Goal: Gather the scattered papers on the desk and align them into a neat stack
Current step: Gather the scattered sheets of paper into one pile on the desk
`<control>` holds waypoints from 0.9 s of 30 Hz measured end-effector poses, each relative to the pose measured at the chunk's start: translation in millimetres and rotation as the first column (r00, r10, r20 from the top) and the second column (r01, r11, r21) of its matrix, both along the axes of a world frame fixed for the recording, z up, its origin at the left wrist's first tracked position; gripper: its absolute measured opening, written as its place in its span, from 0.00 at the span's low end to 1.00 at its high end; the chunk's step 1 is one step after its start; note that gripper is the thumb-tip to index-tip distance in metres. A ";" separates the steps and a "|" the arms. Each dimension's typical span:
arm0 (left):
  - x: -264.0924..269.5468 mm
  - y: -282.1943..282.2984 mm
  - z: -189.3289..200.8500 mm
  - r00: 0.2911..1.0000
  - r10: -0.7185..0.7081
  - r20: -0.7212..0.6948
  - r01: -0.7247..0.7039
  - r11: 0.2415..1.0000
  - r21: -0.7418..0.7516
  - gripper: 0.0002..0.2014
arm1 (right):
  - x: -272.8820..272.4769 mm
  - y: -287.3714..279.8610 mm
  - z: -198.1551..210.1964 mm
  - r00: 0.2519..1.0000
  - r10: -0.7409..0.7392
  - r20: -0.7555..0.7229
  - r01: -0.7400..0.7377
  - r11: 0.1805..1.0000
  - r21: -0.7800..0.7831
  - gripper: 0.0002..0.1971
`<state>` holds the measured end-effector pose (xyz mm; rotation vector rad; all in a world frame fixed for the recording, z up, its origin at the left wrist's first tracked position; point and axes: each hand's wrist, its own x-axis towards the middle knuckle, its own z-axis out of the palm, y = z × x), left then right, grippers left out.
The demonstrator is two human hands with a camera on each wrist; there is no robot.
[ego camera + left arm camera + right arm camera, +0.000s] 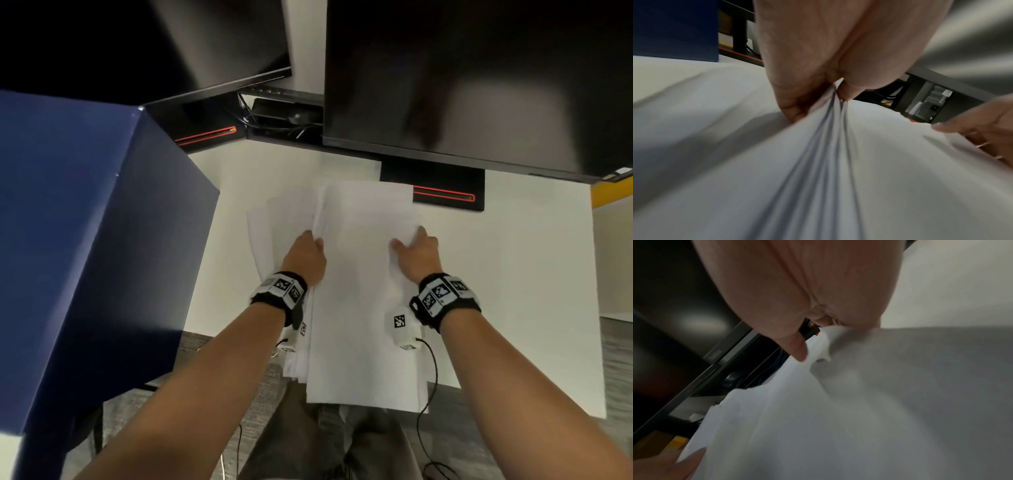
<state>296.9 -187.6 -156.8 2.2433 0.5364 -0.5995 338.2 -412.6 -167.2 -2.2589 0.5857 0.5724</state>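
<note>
A pile of white papers lies mid-desk, its near end hanging past the front edge of the white desk. A few looser sheets stick out to the left beneath it. My left hand grips the pile's left edge; in the left wrist view the thumb and fingers pinch several bunched sheets. My right hand holds the right edge, thumb on top. In the right wrist view the thumb presses the papers, with the other fingers hidden beyond the edge.
A tall dark blue box stands close on the left. Two black monitors overhang the back of the desk. The right monitor's base touches the papers' far edge. Cables trail off my wrists.
</note>
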 end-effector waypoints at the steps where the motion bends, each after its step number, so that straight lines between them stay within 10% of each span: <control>1: 0.6 3.6 -1.6 1.000 -0.009 -0.001 0.009 0.999 0.041 0.23 | 4.4 4.4 -0.5 1.000 0.005 0.012 -0.004 1.000 -0.022 0.33; 8: 4.2 61.5 -1.5 0.936 0.351 0.034 -0.349 0.909 0.228 0.32 | 13.3 -13.7 -6.6 0.958 -0.283 0.049 0.280 0.958 0.065 0.33; 15: 34.5 37.4 3.0 0.948 0.317 0.031 -0.317 0.948 0.006 0.18 | 20.6 28.4 -10.6 0.995 0.012 0.095 -0.025 0.990 0.138 0.20; 19: 22.3 58.8 7.0 0.830 0.551 0.088 -0.543 0.834 -0.096 0.26 | 13.6 2.7 -6.4 0.983 -0.136 0.123 0.125 0.988 0.088 0.24; 22: 14.0 83.6 1.9 0.762 0.637 -0.118 -0.647 0.755 -0.105 0.35 | 8.5 -13.4 -7.8 0.976 -0.195 0.094 0.190 0.980 0.059 0.26; 27: 18.7 80.1 -10.4 0.865 0.499 -0.047 -0.501 0.858 -0.110 0.18 | 17.0 31.4 -14.8 0.991 0.099 0.091 -0.101 0.995 0.013 0.15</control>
